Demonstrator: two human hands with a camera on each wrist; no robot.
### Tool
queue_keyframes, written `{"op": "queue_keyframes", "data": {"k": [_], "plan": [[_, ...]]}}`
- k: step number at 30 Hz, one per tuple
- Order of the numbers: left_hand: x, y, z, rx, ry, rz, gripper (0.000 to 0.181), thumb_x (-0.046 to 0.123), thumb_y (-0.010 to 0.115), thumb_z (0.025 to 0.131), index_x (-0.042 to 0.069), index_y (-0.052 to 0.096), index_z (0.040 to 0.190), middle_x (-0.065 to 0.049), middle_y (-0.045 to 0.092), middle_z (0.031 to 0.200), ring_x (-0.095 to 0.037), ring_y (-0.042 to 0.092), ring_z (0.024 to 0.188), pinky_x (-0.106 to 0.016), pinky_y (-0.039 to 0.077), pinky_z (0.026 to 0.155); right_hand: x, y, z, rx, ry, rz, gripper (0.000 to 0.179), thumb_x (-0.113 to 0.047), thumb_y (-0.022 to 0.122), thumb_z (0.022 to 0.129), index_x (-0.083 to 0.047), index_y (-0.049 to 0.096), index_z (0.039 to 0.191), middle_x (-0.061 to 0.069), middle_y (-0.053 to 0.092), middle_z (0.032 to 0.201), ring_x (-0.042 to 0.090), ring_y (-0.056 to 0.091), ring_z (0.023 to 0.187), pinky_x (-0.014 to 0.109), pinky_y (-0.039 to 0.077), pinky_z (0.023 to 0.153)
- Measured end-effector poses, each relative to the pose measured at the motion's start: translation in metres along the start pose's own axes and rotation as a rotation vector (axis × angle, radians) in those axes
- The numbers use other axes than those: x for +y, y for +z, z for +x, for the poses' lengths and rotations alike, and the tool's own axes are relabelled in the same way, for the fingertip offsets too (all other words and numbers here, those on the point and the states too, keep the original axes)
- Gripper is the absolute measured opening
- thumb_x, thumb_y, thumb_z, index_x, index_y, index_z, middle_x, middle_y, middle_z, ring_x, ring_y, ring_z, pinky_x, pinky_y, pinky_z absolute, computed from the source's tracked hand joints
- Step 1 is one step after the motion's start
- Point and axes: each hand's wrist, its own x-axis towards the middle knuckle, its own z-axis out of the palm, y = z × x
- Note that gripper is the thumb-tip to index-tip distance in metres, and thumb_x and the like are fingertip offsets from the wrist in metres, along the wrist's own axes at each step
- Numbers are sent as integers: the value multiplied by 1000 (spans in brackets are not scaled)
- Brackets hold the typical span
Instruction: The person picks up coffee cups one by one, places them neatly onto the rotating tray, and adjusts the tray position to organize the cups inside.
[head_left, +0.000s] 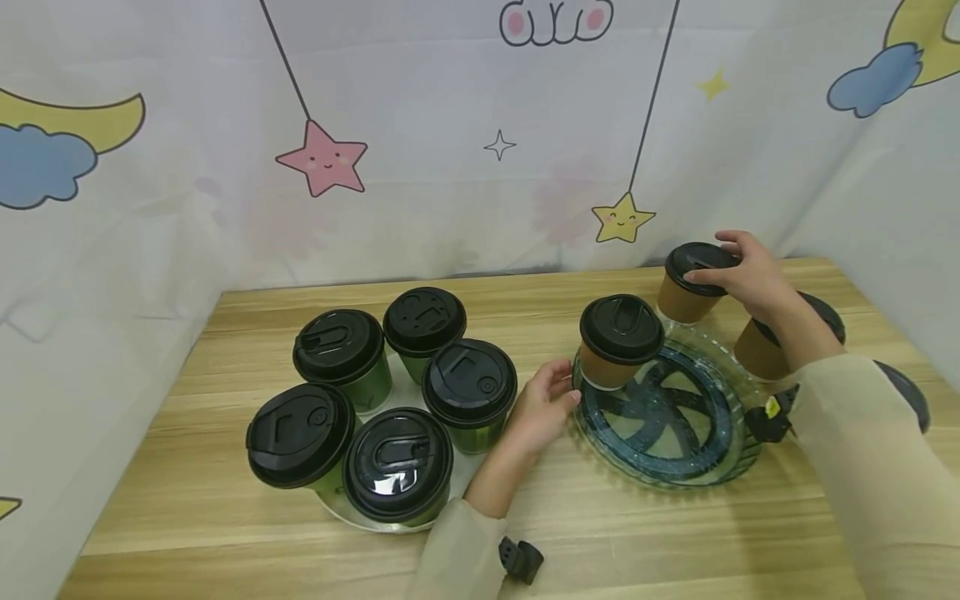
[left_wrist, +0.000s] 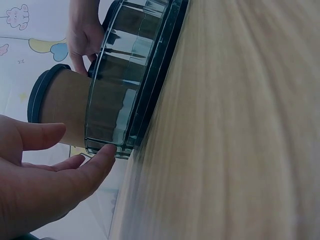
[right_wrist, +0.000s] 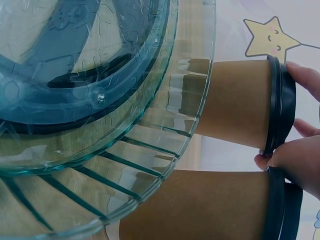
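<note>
My right hand (head_left: 750, 271) grips the black lid of a brown paper cup (head_left: 684, 300) behind the clear glass tray (head_left: 738, 471). In the right wrist view, fingers and thumb hold the lid of that cup (right_wrist: 237, 102) beside the tray's ribbed wall. My left hand (head_left: 542, 408) is at the tray's left side, fingers loosely extended and fingertips right at the rim. Another brown paper cup (head_left: 606, 371) with a black lid stands upright at the tray's back left, close to the left fingers. The tray has a dark blue ring-and-spoke pattern inside.
Left of my left hand, several green cups (head_left: 367, 387) with black lids stand on a white round plate (head_left: 360, 523). Another brown cup (head_left: 761, 350) is beyond the tray's right side, partly behind my right forearm. A black lid (head_left: 911, 396) shows farther right. A patterned curtain (head_left: 450, 225) backs the table.
</note>
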Motion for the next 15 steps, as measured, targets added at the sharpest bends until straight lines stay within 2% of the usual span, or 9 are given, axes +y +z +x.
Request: {"op": "queue_keyframes", "data": {"k": [10, 15], "plan": [[-2, -1, 1, -7, -5, 17, 42, -1, 49, 91, -7, 40, 131, -21, 45, 130, -31, 43, 120, -37, 38, 98, 2, 1, 1, 14, -5, -39, 91, -32, 65, 85, -4, 5, 146, 25, 4, 148, 46, 12, 131, 59, 26, 98], [-3, -1, 1, -11, -2, 15, 42, -2, 49, 91, -7, 39, 131, -20, 45, 131, -31, 43, 120, -37, 38, 98, 2, 1, 1, 29, -6, -20, 90, -31, 65, 85, -3, 5, 146, 25, 6, 148, 46, 14, 131, 58, 27, 98]]}}
